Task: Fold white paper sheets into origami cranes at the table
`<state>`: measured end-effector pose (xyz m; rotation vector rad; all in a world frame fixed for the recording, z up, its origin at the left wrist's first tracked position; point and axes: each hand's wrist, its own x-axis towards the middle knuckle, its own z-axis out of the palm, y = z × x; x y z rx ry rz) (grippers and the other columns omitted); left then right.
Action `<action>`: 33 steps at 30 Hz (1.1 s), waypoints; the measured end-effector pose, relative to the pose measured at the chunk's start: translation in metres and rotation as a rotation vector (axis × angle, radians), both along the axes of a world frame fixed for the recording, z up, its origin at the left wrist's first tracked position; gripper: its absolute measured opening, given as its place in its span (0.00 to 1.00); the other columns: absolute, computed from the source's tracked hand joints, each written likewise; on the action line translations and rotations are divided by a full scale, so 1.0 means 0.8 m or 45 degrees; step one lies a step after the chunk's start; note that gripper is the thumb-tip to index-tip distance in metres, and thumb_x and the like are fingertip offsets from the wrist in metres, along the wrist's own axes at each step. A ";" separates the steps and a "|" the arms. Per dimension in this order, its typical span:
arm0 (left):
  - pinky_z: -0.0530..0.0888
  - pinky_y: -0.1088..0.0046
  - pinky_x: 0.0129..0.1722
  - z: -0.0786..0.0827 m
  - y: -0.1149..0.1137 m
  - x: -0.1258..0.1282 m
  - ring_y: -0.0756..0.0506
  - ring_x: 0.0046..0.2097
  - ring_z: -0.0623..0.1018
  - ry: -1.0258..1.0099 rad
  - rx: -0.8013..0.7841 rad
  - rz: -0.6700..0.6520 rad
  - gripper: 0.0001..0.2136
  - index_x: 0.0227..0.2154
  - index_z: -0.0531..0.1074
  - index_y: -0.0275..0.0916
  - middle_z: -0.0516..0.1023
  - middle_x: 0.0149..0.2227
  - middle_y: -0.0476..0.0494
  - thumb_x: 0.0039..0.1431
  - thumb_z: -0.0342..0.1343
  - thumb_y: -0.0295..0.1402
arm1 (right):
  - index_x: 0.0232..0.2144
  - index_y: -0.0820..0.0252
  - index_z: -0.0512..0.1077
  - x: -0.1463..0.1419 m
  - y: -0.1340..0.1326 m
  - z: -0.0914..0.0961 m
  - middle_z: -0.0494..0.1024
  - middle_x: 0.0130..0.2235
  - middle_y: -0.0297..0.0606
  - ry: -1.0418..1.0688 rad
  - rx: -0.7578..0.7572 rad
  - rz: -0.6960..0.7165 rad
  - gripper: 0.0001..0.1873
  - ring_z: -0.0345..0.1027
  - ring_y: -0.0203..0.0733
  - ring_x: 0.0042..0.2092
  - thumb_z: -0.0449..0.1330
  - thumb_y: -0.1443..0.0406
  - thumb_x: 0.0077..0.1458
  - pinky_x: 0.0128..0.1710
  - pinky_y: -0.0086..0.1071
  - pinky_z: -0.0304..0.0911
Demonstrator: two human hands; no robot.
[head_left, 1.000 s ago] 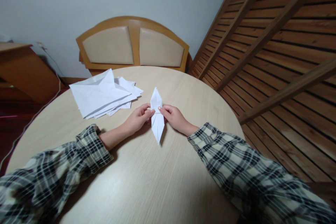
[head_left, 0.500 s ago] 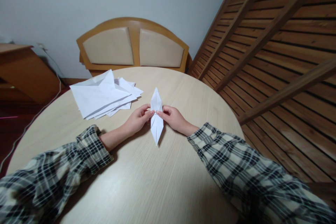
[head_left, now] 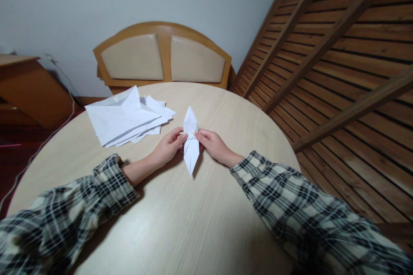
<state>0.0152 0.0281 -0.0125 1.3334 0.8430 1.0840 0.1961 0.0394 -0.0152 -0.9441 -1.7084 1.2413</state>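
Observation:
A white sheet folded into a long, narrow diamond, the folded paper (head_left: pixel 191 150), lies on the round pale wooden table (head_left: pixel 180 223), pointing away from me. My left hand (head_left: pixel 169 146) pinches its left edge at the middle. My right hand (head_left: pixel 213 145) pinches the right edge opposite. Both sets of fingertips meet at the waist of the shape. Plaid sleeves cover both forearms.
A loose stack of white paper sheets (head_left: pixel 125 116) lies on the table's far left. A wooden chair with beige pads (head_left: pixel 163 58) stands behind the table. A slatted wooden frame (head_left: pixel 338 51) leans at the right. A wooden cabinet (head_left: pixel 29 90) and a cable are at the left.
The folded paper has been drawn slightly narrower at its waist and its near tip has shifted a little left; both hands stay pinched on it in almost the same place.

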 end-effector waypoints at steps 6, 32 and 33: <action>0.65 0.75 0.28 0.001 -0.001 0.000 0.50 0.30 0.70 -0.016 -0.023 0.048 0.13 0.42 0.72 0.36 0.74 0.30 0.48 0.58 0.60 0.38 | 0.26 0.57 0.64 0.001 -0.003 0.004 0.66 0.23 0.29 0.001 0.007 -0.024 0.22 0.61 0.35 0.26 0.55 0.46 0.60 0.30 0.32 0.58; 0.69 0.78 0.29 0.004 -0.004 0.000 0.52 0.30 0.72 0.040 0.106 0.082 0.13 0.37 0.64 0.40 0.70 0.30 0.53 0.56 0.63 0.36 | 0.24 0.56 0.61 -0.001 -0.015 0.012 0.65 0.26 0.31 -0.178 0.404 -0.161 0.17 0.60 0.37 0.30 0.55 0.56 0.61 0.32 0.33 0.58; 0.70 0.77 0.30 0.005 -0.005 0.001 0.51 0.32 0.72 0.070 0.107 0.068 0.12 0.37 0.65 0.39 0.71 0.31 0.51 0.57 0.62 0.36 | 0.24 0.56 0.61 -0.002 -0.015 0.014 0.65 0.27 0.31 -0.188 0.449 -0.174 0.16 0.60 0.37 0.31 0.56 0.57 0.61 0.33 0.34 0.58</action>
